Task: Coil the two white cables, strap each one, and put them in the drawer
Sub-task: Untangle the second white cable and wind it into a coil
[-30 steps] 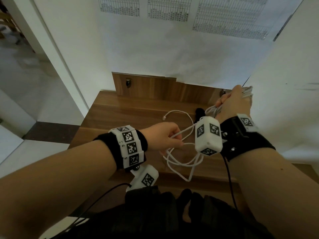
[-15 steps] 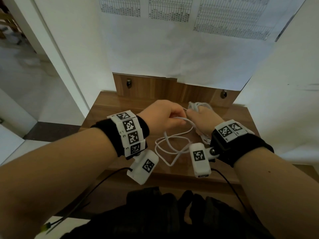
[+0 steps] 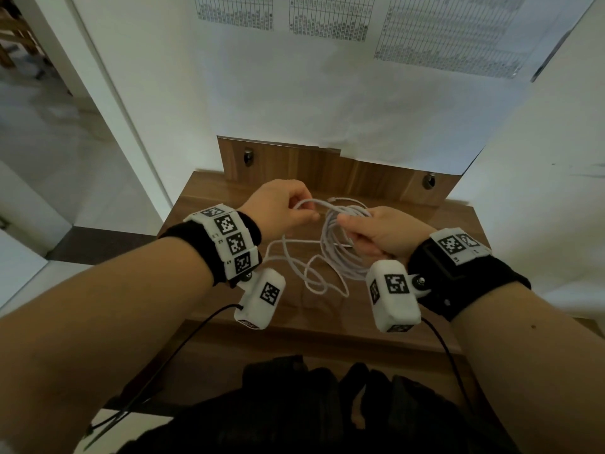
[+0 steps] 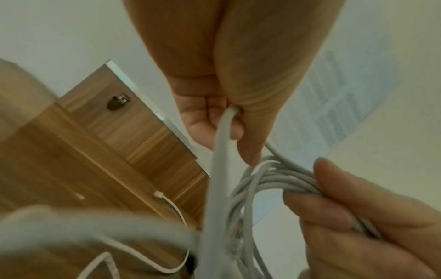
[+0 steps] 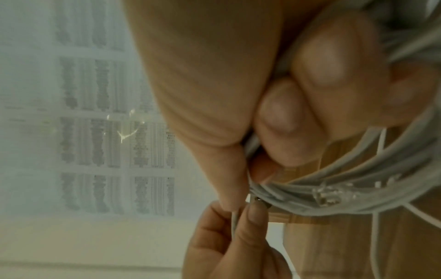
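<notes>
Over the wooden table top (image 3: 203, 204) my right hand (image 3: 352, 232) grips a coil of greyish-white cable (image 3: 334, 257) with several loops; its fingers (image 5: 317, 79) curl round the bundle. A clear plug (image 5: 331, 196) shows among the loops. My left hand (image 3: 304, 213) pinches a free strand of this cable (image 4: 223, 143) just left of the coil, between thumb and fingers. The strand's loose tail (image 3: 311, 280) trails in loops onto the table. A second, thinner white cable (image 4: 174, 207) lies on the wood, its small connector toward the back panel.
A wooden back panel (image 3: 294, 165) with two metal knobs (image 3: 248, 157) rises behind the table. White walls with printed sheets (image 3: 327, 14) close in at the back and right. An open doorway lies to the left. Black wires run from both wrist cameras.
My right hand came down from high on the right to the table's centre with the coil. My left hand moved away from me to meet it, feeding the strand; the coil has grown.
</notes>
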Demonstrator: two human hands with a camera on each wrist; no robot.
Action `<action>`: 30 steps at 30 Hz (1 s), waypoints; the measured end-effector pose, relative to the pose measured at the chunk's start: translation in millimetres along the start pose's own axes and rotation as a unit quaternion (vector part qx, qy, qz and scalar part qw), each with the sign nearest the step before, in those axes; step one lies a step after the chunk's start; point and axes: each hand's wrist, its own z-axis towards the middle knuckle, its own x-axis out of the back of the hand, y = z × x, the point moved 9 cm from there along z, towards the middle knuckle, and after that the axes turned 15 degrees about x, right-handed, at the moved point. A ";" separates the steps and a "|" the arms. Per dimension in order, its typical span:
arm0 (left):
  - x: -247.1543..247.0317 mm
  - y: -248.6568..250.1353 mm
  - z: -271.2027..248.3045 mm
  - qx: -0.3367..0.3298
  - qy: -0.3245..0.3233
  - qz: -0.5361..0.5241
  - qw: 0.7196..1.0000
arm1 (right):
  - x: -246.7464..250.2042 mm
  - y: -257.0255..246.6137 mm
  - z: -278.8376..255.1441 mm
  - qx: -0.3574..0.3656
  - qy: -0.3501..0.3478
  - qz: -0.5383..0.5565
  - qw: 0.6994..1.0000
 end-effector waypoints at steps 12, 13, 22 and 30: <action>-14.5 -22.0 -6.4 0.061 -0.078 -0.267 0.958 | 7.7 -4.9 -5.0 0.026 0.046 0.355 0.933; -15.2 -21.6 -6.5 0.052 -0.067 -0.247 0.965 | 7.4 -9.5 -5.3 0.039 0.047 0.382 0.922; -51.7 -18.2 -13.7 0.027 -0.084 -0.099 0.991 | 23.3 -45.1 -0.9 0.164 0.094 0.507 0.841; -75.0 -29.7 -27.4 0.026 -0.130 0.065 0.989 | 71.6 -44.5 -7.4 0.192 0.257 0.575 0.753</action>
